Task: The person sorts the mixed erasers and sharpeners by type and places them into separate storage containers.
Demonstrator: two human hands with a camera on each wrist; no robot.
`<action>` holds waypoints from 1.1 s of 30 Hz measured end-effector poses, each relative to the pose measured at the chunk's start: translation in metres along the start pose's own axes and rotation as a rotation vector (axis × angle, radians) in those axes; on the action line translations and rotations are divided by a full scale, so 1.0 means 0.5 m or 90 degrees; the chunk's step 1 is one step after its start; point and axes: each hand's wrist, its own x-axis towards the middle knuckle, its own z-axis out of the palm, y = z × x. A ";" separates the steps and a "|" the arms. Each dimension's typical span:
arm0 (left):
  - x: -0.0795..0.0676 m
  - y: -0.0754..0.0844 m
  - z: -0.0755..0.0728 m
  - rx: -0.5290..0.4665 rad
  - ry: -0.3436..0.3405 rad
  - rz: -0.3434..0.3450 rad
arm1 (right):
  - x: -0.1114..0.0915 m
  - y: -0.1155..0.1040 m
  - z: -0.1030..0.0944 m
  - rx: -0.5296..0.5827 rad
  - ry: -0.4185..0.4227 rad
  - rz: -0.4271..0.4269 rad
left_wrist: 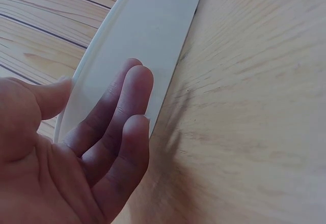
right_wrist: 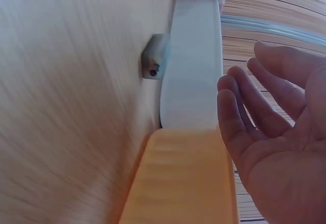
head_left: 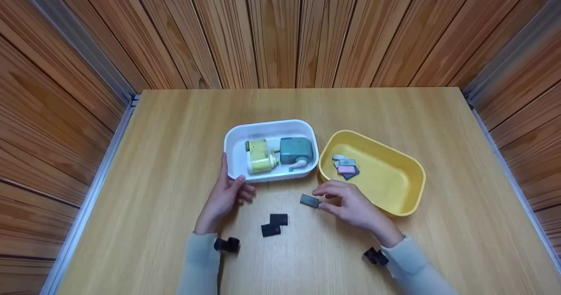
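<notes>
Wood-panelled walls (head_left: 280, 32) stand behind table (head_left: 162, 176), w/ yellow tub (head_left: 385, 176) just R of white tray (head_left: 269, 129). Grey block (head_left: 309, 200) is just nearside of white tray, nr R hand (head_left: 348, 202), fingers loosely curved, holding nthg. L hand (head_left: 224, 198), fingers slack, touches white tray's nr-L corner.

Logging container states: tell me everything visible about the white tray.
White tray: rounded-corner rectangle, open-topped, smooth, plastic-looking. It sits upright on the table, slightly turned, left of the yellow tray; contact between them unclear. Inside lie a yellow-green item and a teal item. The left hand touches its near-left corner.
</notes>
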 end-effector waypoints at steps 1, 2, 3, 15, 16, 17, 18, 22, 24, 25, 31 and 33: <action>0.000 0.000 0.000 0.001 -0.001 0.001 | 0.000 0.002 0.002 -0.006 -0.004 0.001; 0.000 0.001 0.000 0.005 -0.002 0.002 | 0.001 0.002 0.003 -0.013 -0.006 0.000; 0.000 0.001 0.000 0.007 -0.002 0.005 | 0.002 0.003 0.004 -0.018 -0.009 -0.001; -0.005 0.003 -0.001 0.010 -0.008 0.010 | 0.007 -0.003 0.014 -0.045 -0.062 0.049; -0.005 0.003 -0.001 0.011 -0.007 0.009 | 0.008 -0.003 0.015 -0.050 -0.067 0.053; -0.005 0.003 -0.001 0.011 -0.007 0.007 | 0.008 -0.003 0.017 -0.055 -0.070 0.052; -0.005 0.003 -0.001 0.011 -0.008 0.005 | 0.008 -0.003 0.018 -0.060 -0.074 0.056; -0.004 0.003 -0.001 0.009 -0.005 -0.002 | 0.007 -0.002 0.023 -0.071 -0.092 0.073; -0.004 0.003 -0.001 0.007 -0.003 -0.003 | 0.009 -0.001 0.025 -0.074 -0.100 0.081; -0.004 0.003 -0.001 0.008 -0.002 -0.003 | 0.009 -0.001 0.027 -0.076 -0.102 0.081; -0.005 0.000 -0.001 0.010 -0.007 0.006 | 0.013 0.004 0.034 -0.099 -0.111 0.075; -0.005 0.000 -0.001 0.012 -0.007 0.011 | 0.015 0.005 0.035 -0.106 -0.108 0.064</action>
